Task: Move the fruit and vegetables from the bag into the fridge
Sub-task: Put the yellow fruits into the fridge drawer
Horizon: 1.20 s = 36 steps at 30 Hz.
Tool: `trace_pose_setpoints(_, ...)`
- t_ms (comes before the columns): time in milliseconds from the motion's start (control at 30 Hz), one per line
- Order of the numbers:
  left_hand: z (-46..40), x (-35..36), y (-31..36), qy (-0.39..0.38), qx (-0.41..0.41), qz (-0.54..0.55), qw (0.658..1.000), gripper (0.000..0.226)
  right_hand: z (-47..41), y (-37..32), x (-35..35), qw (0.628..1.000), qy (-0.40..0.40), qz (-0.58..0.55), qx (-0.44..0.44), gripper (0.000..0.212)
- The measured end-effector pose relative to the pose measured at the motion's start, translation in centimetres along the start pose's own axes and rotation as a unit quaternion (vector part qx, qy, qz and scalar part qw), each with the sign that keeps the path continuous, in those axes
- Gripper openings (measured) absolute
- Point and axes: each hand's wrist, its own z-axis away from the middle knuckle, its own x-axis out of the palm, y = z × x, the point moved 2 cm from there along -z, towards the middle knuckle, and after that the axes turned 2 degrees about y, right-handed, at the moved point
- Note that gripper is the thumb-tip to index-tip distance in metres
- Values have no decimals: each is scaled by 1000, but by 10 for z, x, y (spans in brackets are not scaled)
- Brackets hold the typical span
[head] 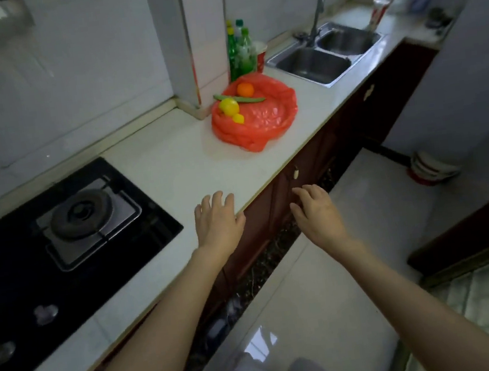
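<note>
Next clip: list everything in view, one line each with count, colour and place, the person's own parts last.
bag: 1, red, open on the counter near the sink
orange: 1, orange, in the bag
lemons: 2, yellow, in the bag
green bean: 1, green, across the bag's top
bottles: about 3, green, by the wall
sink: 1, steel, double basin
hob: 1, black, left counter
left hand: 1, open, over the counter edge
right hand: 1, open, beyond the counter edge

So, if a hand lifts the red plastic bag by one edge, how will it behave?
The red plastic bag would probably sag, not hold shape: it lies crumpled and spread open on the counter. The orange and the lemon rest loosely on top, so they may roll out. It looks thin, and likely light.
</note>
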Motion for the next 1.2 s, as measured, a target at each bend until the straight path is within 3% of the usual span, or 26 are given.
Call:
trace_pose_setpoints(267, -103, 23, 28, -5, 42, 2, 999, 47, -69, 40, -9, 999, 8, 1, 39, 43)
trace_pose_setpoints(500, -202, 52, 89, 9, 23, 12, 1000, 45, -164, 117, -13, 999, -7, -6, 33, 43)
trace_pose_setpoints(800, -316, 72, 140, 29, -48, 2, 998, 45, -304, 183, -17, 997, -49, -14, -56, 41)
trace_pose_setpoints(1200, -402, 113, 111, 37, -155, 8, 987, 47, -433, 184, 43, 984, -106, -31, -142, 38)
